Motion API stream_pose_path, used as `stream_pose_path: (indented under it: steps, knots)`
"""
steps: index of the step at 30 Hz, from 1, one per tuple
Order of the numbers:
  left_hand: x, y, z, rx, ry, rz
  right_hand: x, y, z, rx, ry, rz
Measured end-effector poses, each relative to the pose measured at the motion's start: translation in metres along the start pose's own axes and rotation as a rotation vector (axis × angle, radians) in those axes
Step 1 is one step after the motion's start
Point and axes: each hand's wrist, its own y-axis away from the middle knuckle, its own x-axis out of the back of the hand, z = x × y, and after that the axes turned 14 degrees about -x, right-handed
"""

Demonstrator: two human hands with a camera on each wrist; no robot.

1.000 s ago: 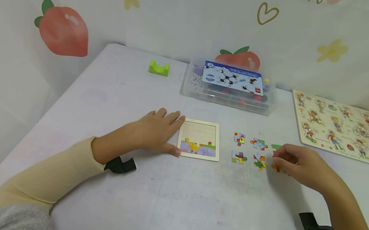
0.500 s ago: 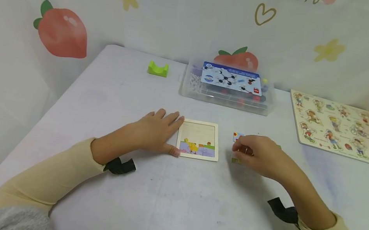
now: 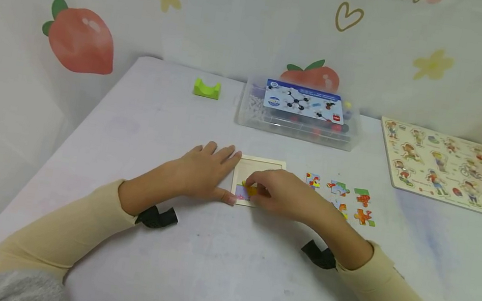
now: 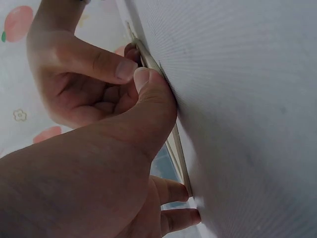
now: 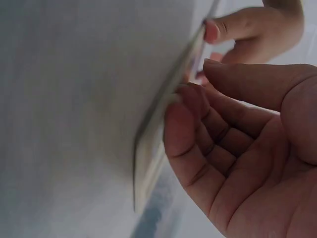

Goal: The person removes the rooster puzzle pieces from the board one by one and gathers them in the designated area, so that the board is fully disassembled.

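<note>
My left hand [image 3: 201,173] lies with spread fingers along the left edge of a small wooden puzzle frame [image 3: 262,160], its thumb at the lower corner. Over the frame's lower part, my right hand [image 3: 286,194] bends its fingers down to the picture pieces; a yellow piece [image 3: 252,191] shows beside the fingertips. The right wrist view has a gap between thumb [image 5: 242,82] and index finger, with fingertips right at the frame [image 5: 142,173]. Most of the lower row is hidden under this hand. Right of the frame lie several loose jigsaw pieces [image 3: 338,188] in two rows, partly covered by the forearm.
A clear plastic case [image 3: 295,130] with a blue molecule-model card stands at the back. A green cradle-shaped block [image 3: 207,89] sits to its left. At the right lies a wooden board of sports figures [image 3: 451,170]. A patterned cloth hangs behind the table.
My right hand has moved left from the loose pieces, passing over them, to the puzzle frame. The rightmost loose pieces are uncovered. My left hand has stayed at the frame's edge.
</note>
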Motion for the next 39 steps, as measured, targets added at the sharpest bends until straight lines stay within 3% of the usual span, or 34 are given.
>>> stream_pose_path:
  steps: [16,29,39]
  knots:
    - [0.0021,-0.0005,0.0019,0.009,0.003,-0.004,-0.0033,-0.0006,0.0,-0.071,-0.134,-0.007]
    - [0.0007,0.001,0.0003,0.0,0.0,0.004,-0.0027,-0.0036,0.0,-0.014,-0.207,0.054]
    - [0.0008,0.0013,0.0002,-0.005,0.001,0.008,-0.0033,-0.0042,0.0,0.0,-0.243,0.048]
